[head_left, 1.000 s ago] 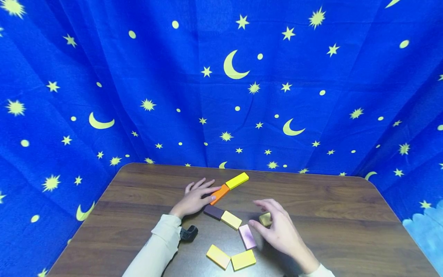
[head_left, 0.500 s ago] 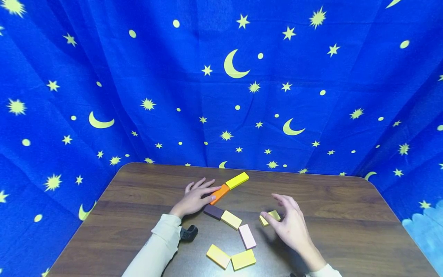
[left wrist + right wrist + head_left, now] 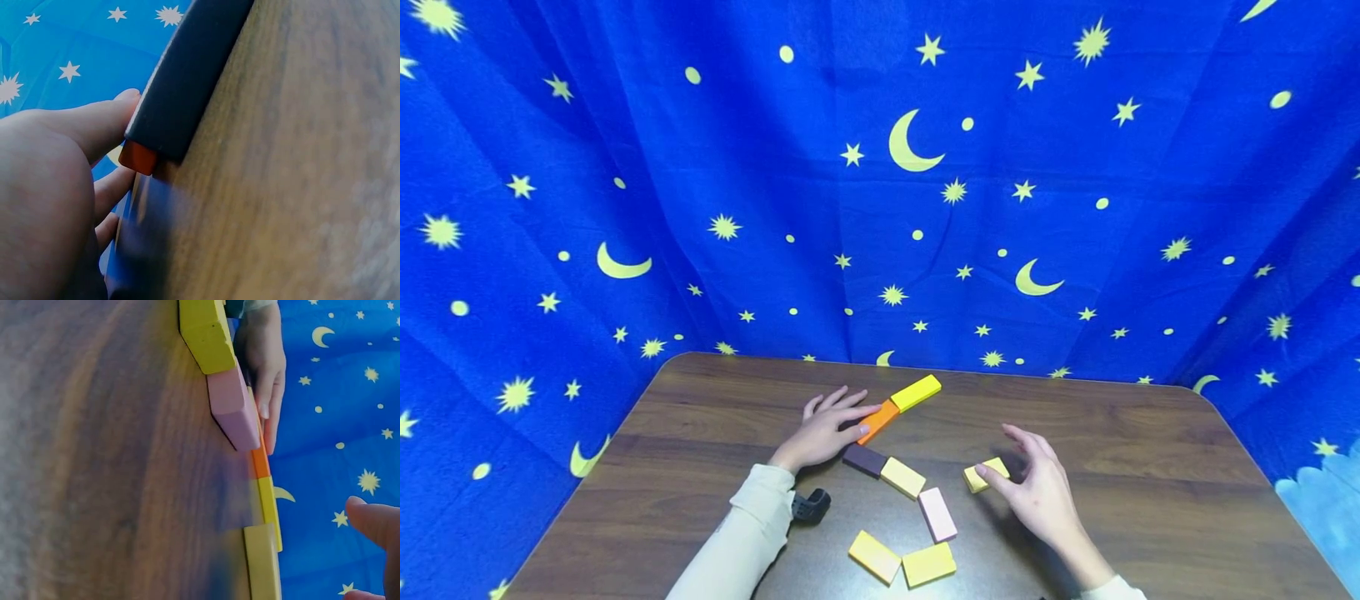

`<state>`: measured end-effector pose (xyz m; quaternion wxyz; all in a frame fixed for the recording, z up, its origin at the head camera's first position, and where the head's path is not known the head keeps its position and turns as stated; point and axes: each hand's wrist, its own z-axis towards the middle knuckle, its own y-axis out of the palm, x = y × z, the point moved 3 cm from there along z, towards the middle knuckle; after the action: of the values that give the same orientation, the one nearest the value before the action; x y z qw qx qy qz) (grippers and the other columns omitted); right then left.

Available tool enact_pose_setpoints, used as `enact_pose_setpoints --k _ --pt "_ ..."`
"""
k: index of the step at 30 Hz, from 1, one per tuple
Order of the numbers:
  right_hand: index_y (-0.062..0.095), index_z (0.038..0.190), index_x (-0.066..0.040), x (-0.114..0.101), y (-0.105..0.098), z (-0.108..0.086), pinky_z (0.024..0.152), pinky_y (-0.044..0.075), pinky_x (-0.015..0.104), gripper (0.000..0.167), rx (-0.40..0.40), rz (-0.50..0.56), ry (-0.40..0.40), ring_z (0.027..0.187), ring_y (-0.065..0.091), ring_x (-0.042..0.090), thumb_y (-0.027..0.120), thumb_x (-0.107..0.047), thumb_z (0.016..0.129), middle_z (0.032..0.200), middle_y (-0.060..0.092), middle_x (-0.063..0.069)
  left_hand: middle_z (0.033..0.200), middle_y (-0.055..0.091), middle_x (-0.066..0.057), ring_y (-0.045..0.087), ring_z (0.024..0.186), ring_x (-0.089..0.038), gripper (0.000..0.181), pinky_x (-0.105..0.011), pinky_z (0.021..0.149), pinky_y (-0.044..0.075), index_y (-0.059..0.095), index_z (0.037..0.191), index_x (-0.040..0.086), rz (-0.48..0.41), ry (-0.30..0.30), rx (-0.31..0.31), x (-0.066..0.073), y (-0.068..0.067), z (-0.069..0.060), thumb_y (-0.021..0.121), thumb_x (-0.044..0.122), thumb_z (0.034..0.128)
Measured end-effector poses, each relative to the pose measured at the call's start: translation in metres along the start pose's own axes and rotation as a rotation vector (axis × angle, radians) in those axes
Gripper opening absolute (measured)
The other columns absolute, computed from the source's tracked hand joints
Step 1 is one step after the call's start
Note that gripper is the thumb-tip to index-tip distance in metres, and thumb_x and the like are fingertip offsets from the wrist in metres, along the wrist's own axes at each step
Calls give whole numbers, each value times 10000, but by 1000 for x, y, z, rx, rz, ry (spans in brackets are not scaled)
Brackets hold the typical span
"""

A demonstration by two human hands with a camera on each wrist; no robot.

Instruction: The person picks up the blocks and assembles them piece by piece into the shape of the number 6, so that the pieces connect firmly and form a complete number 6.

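My left hand [image 3: 816, 433] rests on the table with straight, spread fingers; its thumb and index fingertip touch the orange block [image 3: 880, 423]. In the left wrist view the orange block [image 3: 137, 157] peeks out from behind a dark block [image 3: 194, 75]. My right hand [image 3: 1045, 496] hovers, thumb and fingers apart, beside a pale yellow block [image 3: 991, 468], gripping nothing. Seen from the right wrist, a gap separates the thumb [image 3: 369, 519] from that block [image 3: 262, 562]. A bright yellow block [image 3: 917, 392] meets the orange one's far end. The dark block [image 3: 865, 460] lies near its close end.
A cream block [image 3: 904, 477] continues from the dark one towards a pink block [image 3: 938, 515]. Two yellow blocks [image 3: 929, 565] lie nearest the front. A black strap [image 3: 812, 506] sits at the left wrist. Behind the wooden table [image 3: 1150, 467] hangs a blue starry cloth [image 3: 760, 167].
My right hand has moved right, away from the pink block, uncovering the pale yellow block that it partly hid. The left hand has stayed in place.
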<state>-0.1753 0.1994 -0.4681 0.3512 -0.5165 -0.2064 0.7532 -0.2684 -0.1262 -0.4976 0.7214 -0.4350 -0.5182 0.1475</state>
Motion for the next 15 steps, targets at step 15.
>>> enact_pose_setpoints --k 15 --pt "574 1353 13 9 8 -5 944 456 488 782 -180 103 217 1109 602 308 890 -371 748 1226 659 162 1585 401 -47 181 1519 -344 413 -630 1148 7 594 1427 266 -8 -10 -7 1 0 0 563 373 1029"
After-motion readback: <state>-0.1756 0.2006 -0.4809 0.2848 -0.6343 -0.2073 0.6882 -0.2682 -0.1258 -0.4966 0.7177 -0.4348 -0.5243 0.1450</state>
